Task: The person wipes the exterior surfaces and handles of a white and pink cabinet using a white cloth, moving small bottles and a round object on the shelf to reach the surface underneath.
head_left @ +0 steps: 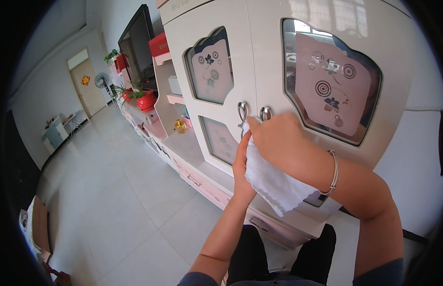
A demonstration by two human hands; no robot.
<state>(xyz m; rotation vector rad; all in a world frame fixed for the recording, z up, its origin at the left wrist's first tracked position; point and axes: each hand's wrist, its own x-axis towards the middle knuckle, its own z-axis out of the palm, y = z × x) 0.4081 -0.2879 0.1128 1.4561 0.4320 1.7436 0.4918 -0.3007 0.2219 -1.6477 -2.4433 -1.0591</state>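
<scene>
A white cloth (271, 178) with a wavy edge hangs from my hands in front of the cabinet's double doors. My right hand (283, 140) is closed on its upper part, knuckles up, pressing it at the lower end of the left door's silver loop handle (242, 110). From below, my left hand (242, 164) reaches up to the same spot, its fingertips pinched at the cloth by the handle; part of its fingers is hidden. The second silver handle (265, 112) sits just above my right hand. A silver bangle (333, 171) circles my right wrist.
The glossy cream cabinet (269, 62) has pink glass panels with flower patterns. To its left, open shelves hold a gold bottle (180, 126) and a red box (159, 45). Further off stand a television (137, 47), a red plant pot (146, 100) and a fan (102, 80).
</scene>
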